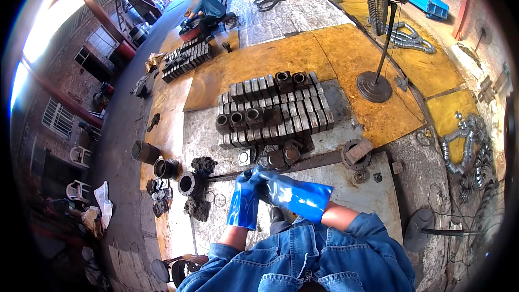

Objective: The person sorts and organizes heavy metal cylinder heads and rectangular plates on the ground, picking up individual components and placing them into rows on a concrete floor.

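Both my hands wear long, shiny blue gloves and meet in front of my body. My left hand (246, 179) and my right hand (266, 178) are closed against each other at the fingers. Something dark shows between them, too small and hidden to name. Just beyond the fingers, dark round-topped metal parts (275, 159) sit at the near side of a block stack. A pale square block with a round top (245, 157) is beside them on the left. Past these, rows of grey metal blocks (300, 124) stand packed together, with several dark hollow blocks (237, 120) on top.
Left of my hands are an open dark cylinder (190, 184), a dark crumbly heap (198, 208) and a tilted can (145, 152). A flanged ring (357, 154) lies at right, near a standing fan (374, 86). Farther off, another person (208, 11) crouches by more blocks (187, 60).
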{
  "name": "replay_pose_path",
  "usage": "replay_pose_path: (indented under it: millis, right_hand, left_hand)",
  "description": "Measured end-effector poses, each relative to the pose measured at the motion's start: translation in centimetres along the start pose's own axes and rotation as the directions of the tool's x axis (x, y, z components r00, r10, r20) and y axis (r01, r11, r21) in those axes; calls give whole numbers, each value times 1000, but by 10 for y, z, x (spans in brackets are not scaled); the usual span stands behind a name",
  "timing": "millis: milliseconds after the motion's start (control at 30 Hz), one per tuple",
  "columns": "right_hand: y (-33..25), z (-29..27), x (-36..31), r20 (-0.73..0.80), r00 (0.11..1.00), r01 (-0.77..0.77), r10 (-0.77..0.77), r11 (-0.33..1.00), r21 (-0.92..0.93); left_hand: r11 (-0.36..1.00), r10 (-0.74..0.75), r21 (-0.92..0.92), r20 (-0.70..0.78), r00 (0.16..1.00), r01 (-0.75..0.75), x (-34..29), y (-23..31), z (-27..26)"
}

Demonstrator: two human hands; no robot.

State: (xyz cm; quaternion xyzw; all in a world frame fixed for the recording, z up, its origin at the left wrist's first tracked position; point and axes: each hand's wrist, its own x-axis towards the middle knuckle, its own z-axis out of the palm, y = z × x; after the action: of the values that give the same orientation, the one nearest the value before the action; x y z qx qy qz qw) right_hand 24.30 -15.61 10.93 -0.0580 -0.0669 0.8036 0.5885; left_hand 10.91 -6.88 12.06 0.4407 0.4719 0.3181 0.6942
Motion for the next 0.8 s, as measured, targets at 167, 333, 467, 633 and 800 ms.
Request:
replay_pose_path:
  millis: [167,333,467,633,800]
  right_hand:
    - [-25,-36,-54,-30,1000,-13,10,993,-116]
    - [-41,-131,-205,-521,830,-166,-197,805,-569]
    - [-9,-224,-349,-858,209,-616,-469,619,-488]
    - [51,-229,-422,-991,-4,-548,-136,829,-112]
    - [60,-276,-425,-964,196,-871,-180,420,-256]
  left_hand:
    - [1000,-23,-24,-173,985,19,10,-2,-38]
    - [990,17,-133,-207,978,-45,-6,-43,-211]
    - [973,-175,-204,-374,911,104,-35,-65,-265]
    - [940,-336,-247,-567,752,234,-99,-104,-300]
    - [909,-417,-270,-605,679,318,-122,-126,-296]
